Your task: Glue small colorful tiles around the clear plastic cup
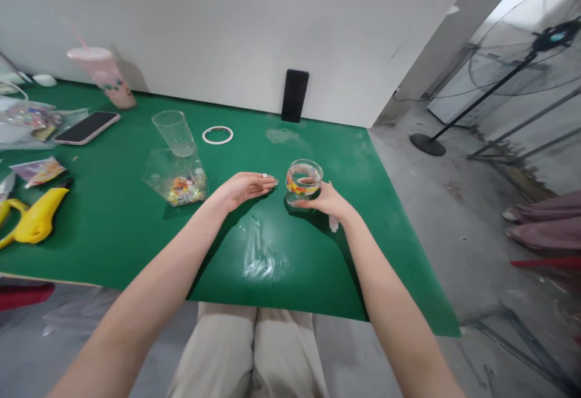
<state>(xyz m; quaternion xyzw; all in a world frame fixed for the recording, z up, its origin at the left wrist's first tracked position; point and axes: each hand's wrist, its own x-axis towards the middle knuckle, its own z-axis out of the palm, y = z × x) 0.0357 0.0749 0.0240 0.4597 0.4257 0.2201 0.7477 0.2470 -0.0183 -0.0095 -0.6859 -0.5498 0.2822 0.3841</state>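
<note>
A small clear glass jar (300, 198) stands on the green tabletop, with a band of yellow, orange and red pieces around its upper part. My right hand (327, 199) grips it from the right, thumb in front and fingers behind. Left of the jar, my left hand (245, 191) is stretched towards it, fingers extended and apart from the glass. A small white spot shows on one finger, and something tiny and shiny sits at the fingertips, too small to name. Beneath my right wrist lies a whitish object (333, 223), partly hidden.
To the left are a clear bag of colourful pieces (185, 191), a clear plastic cup (175, 134), a white ring (218, 141), a phone (88, 128), yellow-handled scissors (39, 216) and a pink tumbler (103, 77). A black phone (295, 95) leans against the wall. A fan (427, 144) stands right.
</note>
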